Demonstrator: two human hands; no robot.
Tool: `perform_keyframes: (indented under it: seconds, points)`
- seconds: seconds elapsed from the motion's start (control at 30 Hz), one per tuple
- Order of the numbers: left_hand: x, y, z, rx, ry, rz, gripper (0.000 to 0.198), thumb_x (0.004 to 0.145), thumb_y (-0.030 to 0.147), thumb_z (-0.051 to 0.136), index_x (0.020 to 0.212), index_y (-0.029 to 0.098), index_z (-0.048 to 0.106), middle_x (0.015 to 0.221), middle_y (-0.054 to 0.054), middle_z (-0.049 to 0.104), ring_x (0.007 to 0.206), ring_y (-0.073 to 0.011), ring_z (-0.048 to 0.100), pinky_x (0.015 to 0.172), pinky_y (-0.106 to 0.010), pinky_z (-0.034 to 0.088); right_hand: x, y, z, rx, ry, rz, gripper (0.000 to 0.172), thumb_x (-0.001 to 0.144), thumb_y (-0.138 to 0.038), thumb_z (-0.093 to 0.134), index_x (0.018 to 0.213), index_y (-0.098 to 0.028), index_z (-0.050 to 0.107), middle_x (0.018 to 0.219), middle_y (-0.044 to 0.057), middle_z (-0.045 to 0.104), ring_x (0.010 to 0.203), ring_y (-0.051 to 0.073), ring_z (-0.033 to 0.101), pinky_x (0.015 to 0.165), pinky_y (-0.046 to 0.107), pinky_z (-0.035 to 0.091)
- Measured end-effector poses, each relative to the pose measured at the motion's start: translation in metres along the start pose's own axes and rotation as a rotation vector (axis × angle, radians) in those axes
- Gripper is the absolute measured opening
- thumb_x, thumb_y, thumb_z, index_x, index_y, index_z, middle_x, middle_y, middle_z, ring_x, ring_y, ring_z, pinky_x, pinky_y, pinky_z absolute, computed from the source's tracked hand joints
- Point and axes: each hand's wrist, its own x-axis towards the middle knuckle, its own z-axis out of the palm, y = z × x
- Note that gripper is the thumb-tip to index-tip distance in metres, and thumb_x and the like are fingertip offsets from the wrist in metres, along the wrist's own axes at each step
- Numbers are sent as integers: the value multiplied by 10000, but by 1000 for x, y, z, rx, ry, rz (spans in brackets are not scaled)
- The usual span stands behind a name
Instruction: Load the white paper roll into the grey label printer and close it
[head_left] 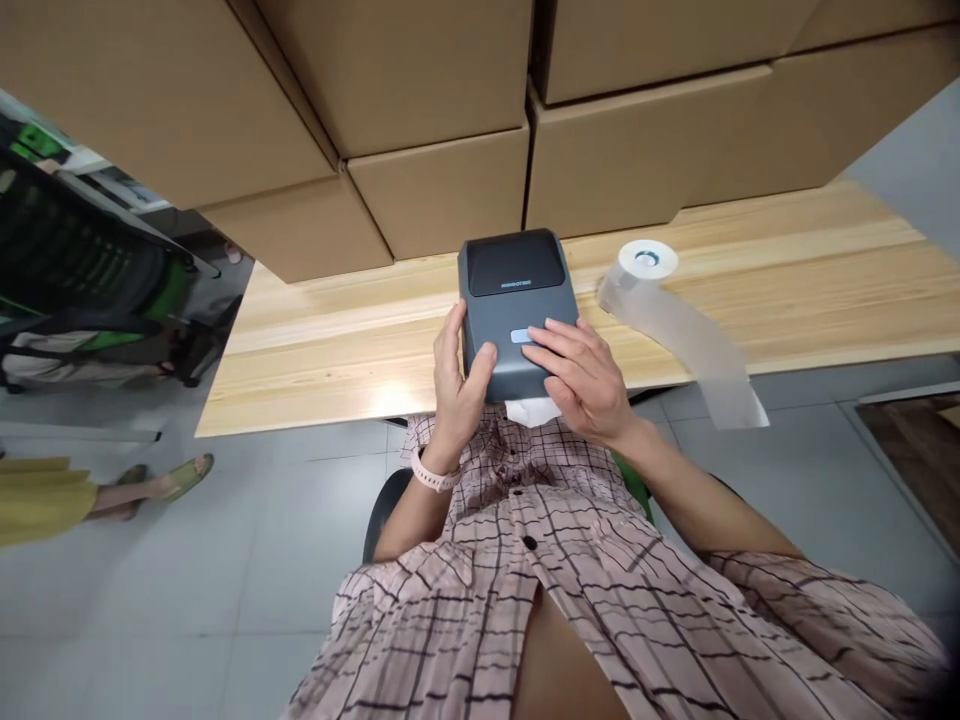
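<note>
A dark grey label printer point(516, 295) stands at the near edge of the wooden table point(337, 350). My left hand point(459, 385) grips its left side, thumb on the top. My right hand point(585, 378) lies over its right front corner, fingers apart, a fingertip beside the pale blue button point(521, 336). A white paper slip point(534, 410) sticks out from the printer's front, under my hands. A white label roll point(646, 260) stands to the right of the printer, its strip point(694, 345) trailing over the table edge.
Several brown cardboard boxes point(442, 190) are stacked along the back of the table. A dark and green chair point(82, 270) stands at the left. Another person's legs in green sandals point(161, 485) show at the left on the grey tiled floor.
</note>
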Motion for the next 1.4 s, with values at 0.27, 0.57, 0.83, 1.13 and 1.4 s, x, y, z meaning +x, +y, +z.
perform_keyframes:
  seconds: [0.27, 0.57, 0.83, 1.13, 1.4]
  points:
    - [-4, -3, -2, -50, -25, -12, 676, 1005, 576, 604, 1614, 370, 395, 1751, -41, 343, 1628, -281, 320, 1348, -481, 273, -3, -2, 6, 53, 78, 8, 429, 1045, -202, 487, 1438, -276, 642, 1472, 60, 697, 1439, 239, 604, 1254, 531, 439]
    - [-67, 27, -2, -168, -167, -457, 681, 980, 751, 467, 763, 185, 779, 702, -73, 731, 587, -152, 612, 626, -340, 526, -12, 1, 2, 153, 44, 229, 527, 1068, -387, 351, 1558, -341, 541, 1675, 25, 495, 1573, 283, 445, 1291, 630, 377]
    - [-50, 33, 26, -269, -346, -595, 524, 900, 650, 689, 625, 206, 729, 700, -60, 767, 626, -155, 662, 714, -338, 561, -7, 0, -5, 65, -26, 183, 496, 1075, -387, 362, 1522, -337, 571, 1641, 36, 536, 1511, 298, 492, 1217, 581, 418]
    - [-57, 17, -40, -34, -492, -585, 567, 964, 673, 604, 754, 181, 793, 765, -85, 790, 643, -158, 683, 662, -311, 556, 28, -6, -18, -186, -164, 122, 332, 1039, -550, 557, 1291, -387, 700, 1528, 16, 654, 1370, 359, 577, 1218, 654, 261]
    - [-17, 17, -47, -10, 17, -138, 535, 1047, 622, 478, 1454, 321, 650, 1617, -61, 576, 1539, -270, 503, 1288, -522, 412, 1, 8, -7, 162, -42, 209, 628, 1050, -703, 324, 1556, -368, 484, 1762, 68, 331, 1614, 369, 337, 1274, 669, 315]
